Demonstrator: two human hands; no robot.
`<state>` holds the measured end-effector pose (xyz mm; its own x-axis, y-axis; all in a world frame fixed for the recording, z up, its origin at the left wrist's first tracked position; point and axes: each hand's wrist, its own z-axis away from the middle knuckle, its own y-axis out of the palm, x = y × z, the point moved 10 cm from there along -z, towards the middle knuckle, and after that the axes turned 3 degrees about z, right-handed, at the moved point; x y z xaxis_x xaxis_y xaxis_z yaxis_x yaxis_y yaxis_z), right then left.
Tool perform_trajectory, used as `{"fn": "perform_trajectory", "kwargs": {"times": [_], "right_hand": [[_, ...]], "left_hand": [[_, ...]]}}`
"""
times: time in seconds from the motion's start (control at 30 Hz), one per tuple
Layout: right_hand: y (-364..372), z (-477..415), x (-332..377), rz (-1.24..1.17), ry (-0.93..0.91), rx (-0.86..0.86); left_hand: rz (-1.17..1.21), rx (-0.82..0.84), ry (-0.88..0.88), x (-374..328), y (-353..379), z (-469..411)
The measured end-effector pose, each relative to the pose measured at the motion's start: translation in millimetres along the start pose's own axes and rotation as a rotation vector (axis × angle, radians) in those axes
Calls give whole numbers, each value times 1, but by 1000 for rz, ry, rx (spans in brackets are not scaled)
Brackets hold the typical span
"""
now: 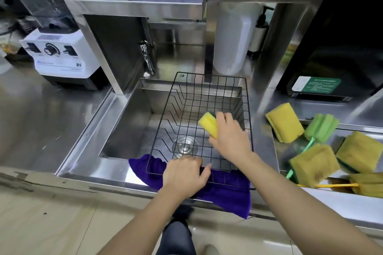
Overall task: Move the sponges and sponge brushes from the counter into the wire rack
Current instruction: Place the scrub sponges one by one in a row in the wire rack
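A black wire rack (182,97) sits over the steel sink, its near edge resting on a purple cloth (228,192). My right hand (230,136) holds a yellow sponge (209,124) with a green backing above the rack's right side. My left hand (184,176) grips the rack's near rim. On the counter to the right lie several yellow sponges (285,122), a green sponge brush (320,127) with a green handle, and a yellow sponge brush (366,185) with a yellow handle.
The sink (124,122) has a round drain under the rack and a chrome tap (147,60) behind it. A white blender base (60,56) stands on the left counter. A white bottle (234,43) and a pump dispenser (259,29) stand behind the rack. A black appliance (335,47) is at right.
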<state>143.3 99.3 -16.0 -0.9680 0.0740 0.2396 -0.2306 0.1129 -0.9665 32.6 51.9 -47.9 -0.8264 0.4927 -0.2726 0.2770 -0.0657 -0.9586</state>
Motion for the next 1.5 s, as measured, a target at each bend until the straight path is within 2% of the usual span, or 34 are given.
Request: {"fn": "perform_trajectory", "kwargs": {"times": [0.1,0.17,0.27,0.37,0.53,0.63,0.77,0.93,1.13,1.27,1.5], "right_hand": [[41,8,0,89,-29,195],[68,14,0,46,-76,379],[82,17,-1,-228,-49,658],[76,20,-1,-454,-23,797],[71,14,-5,-492,66,655],[70,8,-3,-524,59,614],[63,-3,-6,-751,157,498],[83,0,14,-878,165,624],[96,-1,24,-814,90,674],[94,2,35,-802,32,672],[86,3,40,-525,-87,691]], "left_hand": [[11,-15,5,-1,-1,0],[25,-32,18,-2,-3,1],[31,-48,29,-1,-5,1],[7,-31,28,1,-1,1],[7,-43,32,-2,-2,1],[11,-53,33,-3,-4,1],[29,-82,46,-5,-9,2],[1,-137,62,-7,-16,4],[13,-184,53,-5,-20,7],[-35,-142,45,-5,-17,5],[-43,-118,101,-11,-15,4]]}}
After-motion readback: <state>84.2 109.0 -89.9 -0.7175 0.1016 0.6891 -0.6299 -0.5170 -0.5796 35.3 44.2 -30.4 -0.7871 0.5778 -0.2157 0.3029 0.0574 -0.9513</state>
